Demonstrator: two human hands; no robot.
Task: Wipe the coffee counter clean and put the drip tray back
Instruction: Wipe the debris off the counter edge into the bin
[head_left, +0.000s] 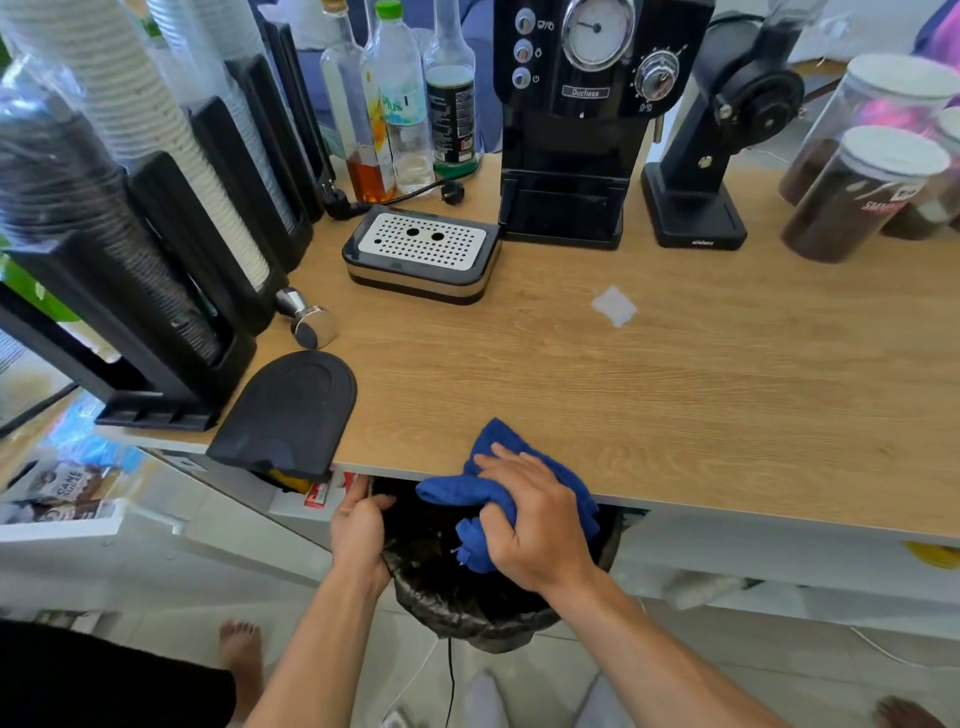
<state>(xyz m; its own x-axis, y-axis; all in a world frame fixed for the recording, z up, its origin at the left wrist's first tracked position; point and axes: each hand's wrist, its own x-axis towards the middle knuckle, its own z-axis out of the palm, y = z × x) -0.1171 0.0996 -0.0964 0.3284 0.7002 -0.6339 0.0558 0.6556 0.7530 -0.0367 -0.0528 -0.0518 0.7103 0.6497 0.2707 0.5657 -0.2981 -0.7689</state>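
Right grip (535, 519): clamped on the blue cloth (452, 491), fingers curled round a bunched fold, at the near edge of the counter (623, 395), 6 o'clock. Part of the cloth lies on the wood; the rest hangs off the edge.

Left grip (358, 530): fingers curled over the rim of the waste bin (467, 608), holding it. The bin is black-lined and stands under the counter edge, directly below the cloth.

Drip tray (423, 249): on the counter at 11 o'clock, flat, perforated metal grate up. It sits just beside the lower left corner of the espresso machine (571, 130), outside the machine's base recess.

Espresso machine: black, at 12 o'clock.

Grinder (717, 145): black, at 1 o'clock, just right of the machine.

Jars (857, 192): white-lidded with dark contents, at 2 o'clock.

White scrap (614, 305): lying on bare wood near the centre, well apart from the cloth.

Tamper (309, 319): metal, on its side, at 9 o'clock.

Tamping mat (291, 415): black, at 8 o'clock, overhanging the counter edge.

Cup dispensers (171, 218): black racks of stacked cups, 9 to 10 o'clock.

Bottles (400, 104): three, at 11 o'clock, behind the drip tray.
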